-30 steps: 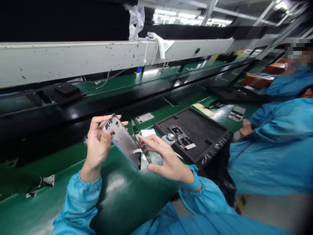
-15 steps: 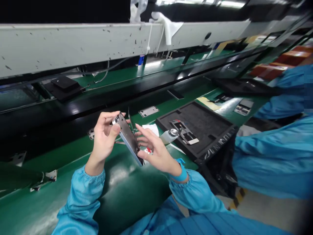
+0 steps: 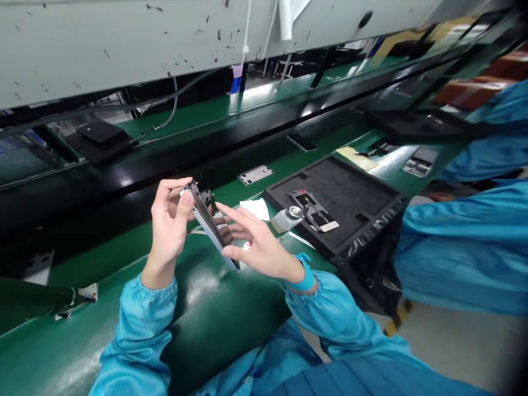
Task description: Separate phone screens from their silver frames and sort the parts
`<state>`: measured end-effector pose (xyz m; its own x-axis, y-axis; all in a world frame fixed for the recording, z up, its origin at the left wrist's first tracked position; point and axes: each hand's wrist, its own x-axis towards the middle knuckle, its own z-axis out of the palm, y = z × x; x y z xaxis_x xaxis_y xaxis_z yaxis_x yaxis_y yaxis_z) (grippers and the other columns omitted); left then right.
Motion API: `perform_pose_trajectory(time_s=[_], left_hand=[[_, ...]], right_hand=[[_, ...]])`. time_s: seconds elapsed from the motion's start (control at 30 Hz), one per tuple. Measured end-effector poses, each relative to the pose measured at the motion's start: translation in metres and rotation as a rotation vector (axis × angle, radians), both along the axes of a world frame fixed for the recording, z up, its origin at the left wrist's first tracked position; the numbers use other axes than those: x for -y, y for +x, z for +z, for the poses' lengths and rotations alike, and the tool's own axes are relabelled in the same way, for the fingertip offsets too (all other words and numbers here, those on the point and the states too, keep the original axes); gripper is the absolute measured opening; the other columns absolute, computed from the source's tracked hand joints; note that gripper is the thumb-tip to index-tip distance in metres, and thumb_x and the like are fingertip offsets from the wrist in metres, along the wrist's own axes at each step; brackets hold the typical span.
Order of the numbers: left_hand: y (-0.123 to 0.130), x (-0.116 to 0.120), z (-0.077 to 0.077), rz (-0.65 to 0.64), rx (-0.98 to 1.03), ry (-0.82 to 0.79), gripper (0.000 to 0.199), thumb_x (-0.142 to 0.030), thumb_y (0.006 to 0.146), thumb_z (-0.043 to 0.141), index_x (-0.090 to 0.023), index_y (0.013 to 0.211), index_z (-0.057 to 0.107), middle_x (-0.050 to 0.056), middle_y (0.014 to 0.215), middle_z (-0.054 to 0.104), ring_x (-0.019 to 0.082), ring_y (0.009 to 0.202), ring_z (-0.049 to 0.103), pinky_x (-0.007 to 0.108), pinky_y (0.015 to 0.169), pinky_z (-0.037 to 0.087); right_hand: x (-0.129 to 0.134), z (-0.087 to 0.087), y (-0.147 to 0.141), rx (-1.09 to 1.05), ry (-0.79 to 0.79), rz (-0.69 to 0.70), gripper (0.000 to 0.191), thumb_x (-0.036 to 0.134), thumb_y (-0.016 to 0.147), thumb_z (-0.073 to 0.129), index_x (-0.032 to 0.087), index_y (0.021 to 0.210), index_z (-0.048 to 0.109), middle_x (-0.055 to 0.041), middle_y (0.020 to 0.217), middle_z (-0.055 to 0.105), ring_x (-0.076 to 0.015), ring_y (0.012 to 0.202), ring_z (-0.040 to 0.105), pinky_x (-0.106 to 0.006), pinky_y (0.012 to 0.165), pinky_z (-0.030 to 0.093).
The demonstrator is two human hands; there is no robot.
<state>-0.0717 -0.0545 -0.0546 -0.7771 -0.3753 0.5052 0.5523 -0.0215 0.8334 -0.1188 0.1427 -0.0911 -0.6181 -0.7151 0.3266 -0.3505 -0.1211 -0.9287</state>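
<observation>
A thin phone body (image 3: 208, 223) with a blue-grey edge is held tilted above the green bench. My left hand (image 3: 171, 220) grips its upper end, thumb on the near face. My right hand (image 3: 258, 242) is at its lower end, thumb at the edge and fingers spread along the far side; what they touch there is partly hidden. Behind my hands lie a metal phone plate (image 3: 256, 175) and a white paper (image 3: 254, 209). Right of them stands a bottle with a metal top (image 3: 286, 219).
A black foam tray (image 3: 350, 198) on the right holds a phone part (image 3: 315, 212) and tweezers. Beyond runs a black conveyor strip (image 3: 157, 159) with a dark phone panel (image 3: 301, 142). Another person's blue sleeve (image 3: 466, 242) is at the right edge.
The view has tipped downward. A thin dark piece that stood up beside the phone body is no longer seen upright. The phone body is still held between my hands, slightly further left.
</observation>
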Motion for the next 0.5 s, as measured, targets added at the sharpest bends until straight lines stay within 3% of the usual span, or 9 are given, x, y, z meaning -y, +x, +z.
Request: perform_pose_trajectory(time_s=[0.13, 0.33, 0.37, 0.43, 0.5], left_hand=[[-0.001, 0.001, 0.0, 0.062, -0.017, -0.026, 0.038, -0.059, 0.097, 0.077, -0.026, 0.113, 0.069, -0.001, 0.086, 0.068, 0.007, 0.049, 0.058, 0.017, 0.042, 0.042], [-0.002, 0.007, 0.0, 0.114, -0.072, -0.079, 0.036, -0.057, 0.102, 0.073, -0.024, 0.113, 0.069, -0.008, 0.066, 0.058, 0.001, 0.033, 0.035, 0.014, 0.034, 0.025], [-0.002, 0.006, 0.001, 0.117, -0.079, -0.079, 0.035, -0.057, 0.102, 0.072, -0.024, 0.113, 0.068, -0.008, 0.066, 0.06, 0.001, 0.033, 0.036, 0.014, 0.035, 0.028], [-0.001, 0.004, 0.001, 0.113, -0.09, -0.065, 0.036, -0.058, 0.102, 0.073, -0.025, 0.115, 0.067, -0.003, 0.079, 0.071, 0.005, 0.041, 0.053, 0.015, 0.042, 0.044], [0.001, -0.001, 0.0, 0.096, -0.092, -0.043, 0.037, -0.058, 0.101, 0.073, -0.026, 0.117, 0.065, 0.004, 0.104, 0.079, 0.014, 0.066, 0.075, 0.025, 0.061, 0.063]], right_hand=[[0.007, 0.0, 0.001, -0.036, -0.024, -0.002, 0.085, 0.068, 0.094, 0.078, 0.035, 0.167, 0.048, -0.0059, 0.119, 0.055, -0.0222, 0.105, 0.069, -0.052, 0.105, 0.065], [0.016, -0.001, -0.001, -0.09, -0.057, -0.026, 0.085, 0.065, 0.096, 0.078, 0.036, 0.169, 0.044, -0.005, 0.118, 0.054, -0.0208, 0.103, 0.067, -0.048, 0.1, 0.065], [0.018, -0.003, -0.002, -0.112, -0.058, -0.037, 0.084, 0.063, 0.096, 0.079, 0.036, 0.168, 0.046, -0.0052, 0.118, 0.055, -0.0211, 0.103, 0.067, -0.048, 0.101, 0.065], [0.024, -0.008, -0.003, -0.194, -0.073, -0.073, 0.08, 0.058, 0.094, 0.083, 0.032, 0.164, 0.054, -0.0065, 0.118, 0.057, -0.0228, 0.106, 0.065, -0.05, 0.104, 0.063], [0.029, -0.014, -0.004, -0.289, -0.107, -0.125, 0.076, 0.053, 0.09, 0.088, 0.029, 0.158, 0.063, -0.0083, 0.119, 0.059, -0.0256, 0.111, 0.064, -0.053, 0.108, 0.061]])
